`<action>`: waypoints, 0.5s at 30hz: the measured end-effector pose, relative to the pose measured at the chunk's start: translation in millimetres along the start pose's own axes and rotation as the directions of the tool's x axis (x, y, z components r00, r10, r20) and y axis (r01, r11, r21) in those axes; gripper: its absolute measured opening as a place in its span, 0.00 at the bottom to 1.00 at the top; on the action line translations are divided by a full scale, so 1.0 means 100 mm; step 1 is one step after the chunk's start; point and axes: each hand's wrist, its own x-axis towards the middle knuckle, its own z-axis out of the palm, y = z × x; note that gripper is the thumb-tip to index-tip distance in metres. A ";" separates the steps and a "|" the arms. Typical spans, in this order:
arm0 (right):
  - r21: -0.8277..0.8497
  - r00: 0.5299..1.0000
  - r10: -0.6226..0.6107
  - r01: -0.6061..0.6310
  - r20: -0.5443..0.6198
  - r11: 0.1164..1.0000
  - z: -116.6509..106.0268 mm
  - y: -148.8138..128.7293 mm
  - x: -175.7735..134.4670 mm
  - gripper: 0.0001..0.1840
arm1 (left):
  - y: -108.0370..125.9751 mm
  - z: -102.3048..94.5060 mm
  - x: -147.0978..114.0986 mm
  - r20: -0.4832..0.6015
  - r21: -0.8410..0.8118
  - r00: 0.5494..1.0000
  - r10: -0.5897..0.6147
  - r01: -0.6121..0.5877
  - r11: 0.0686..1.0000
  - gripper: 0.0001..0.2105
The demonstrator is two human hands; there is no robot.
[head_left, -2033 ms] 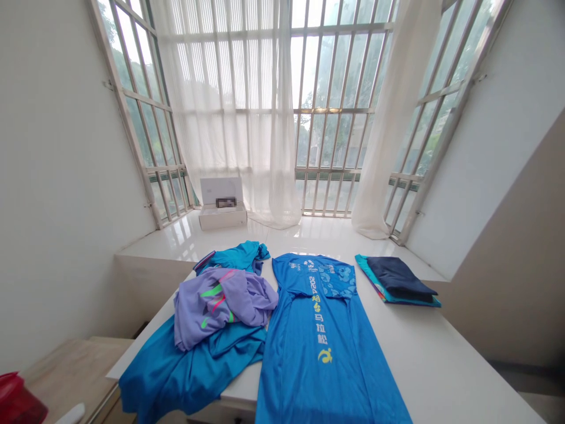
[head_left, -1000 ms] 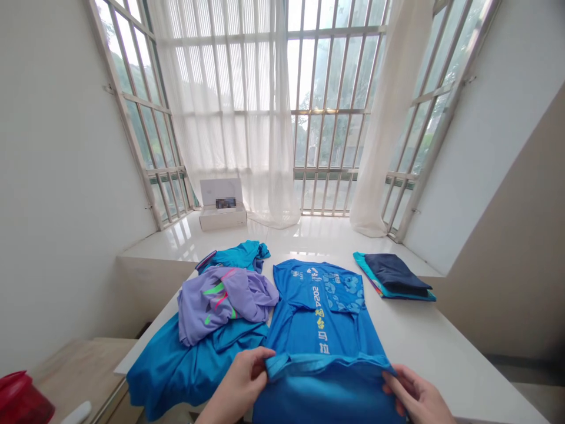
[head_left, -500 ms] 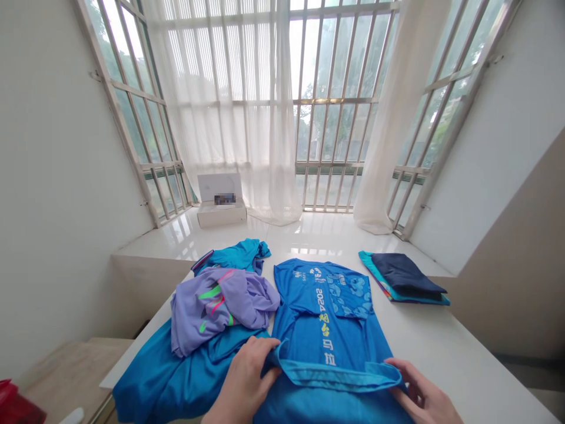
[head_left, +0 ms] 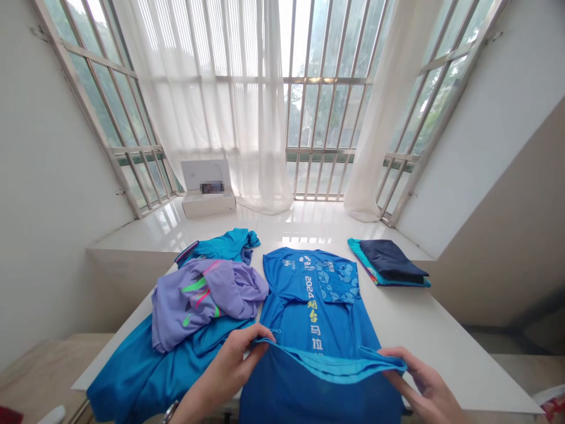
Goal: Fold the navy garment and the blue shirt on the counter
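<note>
Raised since two seconds ago, the hem (head_left: 333, 366) of the blue shirt (head_left: 322, 315) is pinched at opposite ends by left hand (head_left: 241, 352) and right hand (head_left: 421, 380). Mid-way across the white table (head_left: 419, 333), the shirt's long axis runs from grip to table's far edge, neither hand nearer.

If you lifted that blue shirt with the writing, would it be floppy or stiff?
Probably floppy: the blue shirt sags along its hem between the left hand and right hand. Likely light too, as its cloth looks thin.

Bright daylight through the barred window (head_left: 320, 112)
</note>
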 end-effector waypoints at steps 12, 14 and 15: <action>-0.284 0.996 0.069 -0.049 0.061 0.957 0.14 0.27 0.89 0.20 | -0.44 0.04 0.86 0.010 0.319 1.000 -0.009 0.005 0.948 0.10; -0.298 0.997 0.046 -0.027 0.059 0.954 0.15 0.33 0.91 0.19 | -0.46 0.05 0.88 0.029 0.352 1.000 -0.002 -0.009 0.936 0.10; -0.300 0.998 0.037 -0.020 0.049 0.954 0.15 0.35 0.92 0.19 | -0.46 0.05 0.90 0.037 0.376 0.999 -0.001 -0.013 0.926 0.10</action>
